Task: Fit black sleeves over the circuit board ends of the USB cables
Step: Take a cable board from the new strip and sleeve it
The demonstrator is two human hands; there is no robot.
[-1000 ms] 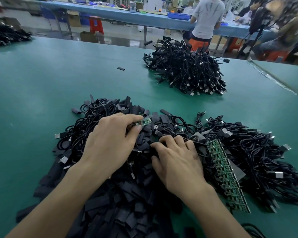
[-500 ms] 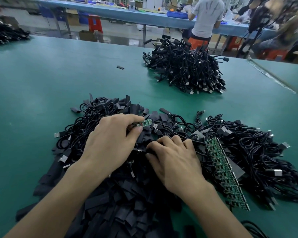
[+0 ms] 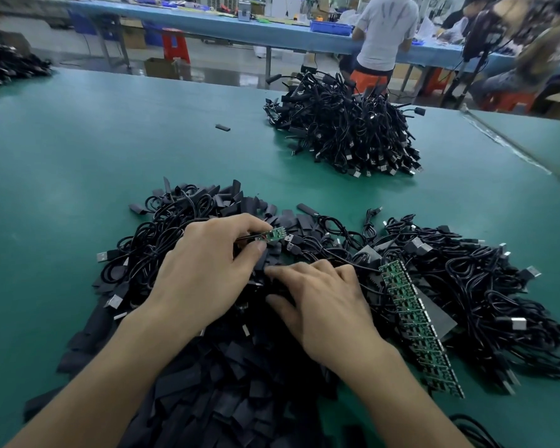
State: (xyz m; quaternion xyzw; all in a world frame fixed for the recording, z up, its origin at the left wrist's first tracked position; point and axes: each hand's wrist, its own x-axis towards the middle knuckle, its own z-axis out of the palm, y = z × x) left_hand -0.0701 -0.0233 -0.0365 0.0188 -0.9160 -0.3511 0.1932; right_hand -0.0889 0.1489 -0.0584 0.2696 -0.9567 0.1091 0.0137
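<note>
Moved: right hand [image 3: 324,305], a little to the left, fingertips now just beside the thumb of the left hand [image 3: 207,270].
Left hand: pinching a small green circuit board [image 3: 274,236] between thumb and forefinger, raised a little over the heap.
Right hand: fingers nearly straight, laid flat on the black sleeves [image 3: 214,399], nothing visibly gripped.
Black sleeves: big loose heap on the green surface [image 3: 78,156], under both forearms.
USB cables [image 3: 482,286]: tangled pile, mostly right of the hands.
Board strip [image 3: 414,321]: long green panel on the cables, just beside the right hand.
Far pile [image 3: 346,130]: more black cables, well apart.
</note>
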